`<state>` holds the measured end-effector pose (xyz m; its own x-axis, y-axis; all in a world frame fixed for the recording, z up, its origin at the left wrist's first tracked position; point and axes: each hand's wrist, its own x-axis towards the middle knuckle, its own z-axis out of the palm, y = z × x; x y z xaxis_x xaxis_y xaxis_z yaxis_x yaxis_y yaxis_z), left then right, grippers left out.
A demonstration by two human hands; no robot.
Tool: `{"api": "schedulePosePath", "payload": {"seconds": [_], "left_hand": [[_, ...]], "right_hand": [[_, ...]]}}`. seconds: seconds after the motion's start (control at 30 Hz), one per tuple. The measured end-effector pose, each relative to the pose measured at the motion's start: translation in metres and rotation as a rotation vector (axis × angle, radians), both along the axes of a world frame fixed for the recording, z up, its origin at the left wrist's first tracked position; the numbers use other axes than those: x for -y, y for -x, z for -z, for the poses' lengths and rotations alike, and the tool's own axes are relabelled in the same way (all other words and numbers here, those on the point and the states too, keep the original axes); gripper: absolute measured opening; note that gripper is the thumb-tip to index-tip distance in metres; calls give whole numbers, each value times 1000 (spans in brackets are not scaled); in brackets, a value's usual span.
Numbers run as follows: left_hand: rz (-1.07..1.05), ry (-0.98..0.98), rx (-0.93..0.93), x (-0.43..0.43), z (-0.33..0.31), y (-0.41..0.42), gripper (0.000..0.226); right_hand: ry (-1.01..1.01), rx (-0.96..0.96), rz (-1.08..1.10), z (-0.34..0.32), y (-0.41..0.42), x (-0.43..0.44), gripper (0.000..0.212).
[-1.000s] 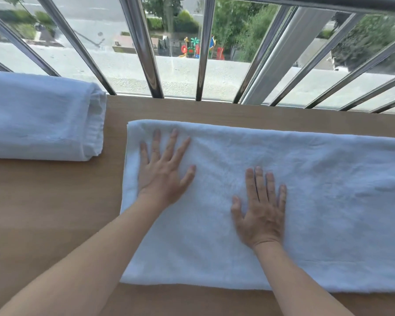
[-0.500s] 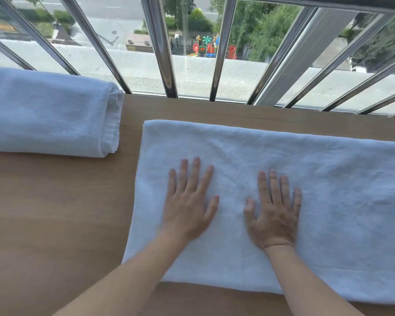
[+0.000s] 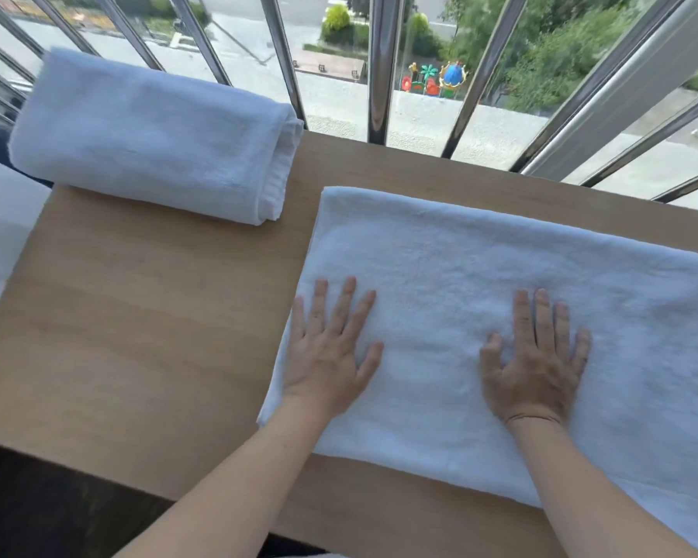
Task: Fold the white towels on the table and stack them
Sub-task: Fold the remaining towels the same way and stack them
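Towels: one folded, one only partly done on the desk [image 3: 138,336].
One white towel [image 3: 150,134] lies folded up at the far left, close to the window bars [image 3: 379,66]. A second towel [image 3: 460,251] lies flat in a long strip in front and runs off to the right. The left grip [image 3: 327,356] and right grip [image 3: 536,364] rest flat on it, fingers straight and spread, holding nothing. I think it needs more folds. Nothing is stacked yet.
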<state>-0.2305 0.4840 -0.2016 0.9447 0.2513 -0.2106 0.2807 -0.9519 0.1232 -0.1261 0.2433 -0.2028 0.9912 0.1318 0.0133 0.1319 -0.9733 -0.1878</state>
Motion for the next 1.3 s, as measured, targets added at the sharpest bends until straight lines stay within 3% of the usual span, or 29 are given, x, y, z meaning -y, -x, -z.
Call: {"api": "schedulePosePath", "payload": {"seconds": [0.1, 0.27, 0.4, 0.53, 0.73, 0.93, 1.03, 1.17, 1.3], "left_hand": [[-188, 75, -6, -19, -3, 18, 68], [-499, 574, 313, -23, -18, 36, 67], [-737, 840, 276, -30, -29, 41, 67], [-644, 991, -41, -50, -38, 46, 45], [-543, 1031, 22, -60, -47, 53, 36], [-581, 581, 140, -37, -30, 64, 44], [-670, 460, 187, -34, -24, 66, 66], [-217, 147, 372, -17, -19, 50, 59], [200, 169, 184, 8, -7, 27, 58]], "right_hand": [[-5, 11, 3, 4, 1, 1, 71], [-7, 46, 0, 7, 0, 1, 70], [-10, 45, 10, 7, 1, 1, 69], [-19, 45, 5, 7, 1, 1, 70], [-35, 57, 6, 7, 2, 1, 69], [-40, 52, 5, 6, 2, 1, 69], [-34, 52, 2, 6, 3, 1, 68], [-30, 44, 5, 5, 2, 0, 69], [-19, 44, 6, 5, 2, 1, 70]]}}
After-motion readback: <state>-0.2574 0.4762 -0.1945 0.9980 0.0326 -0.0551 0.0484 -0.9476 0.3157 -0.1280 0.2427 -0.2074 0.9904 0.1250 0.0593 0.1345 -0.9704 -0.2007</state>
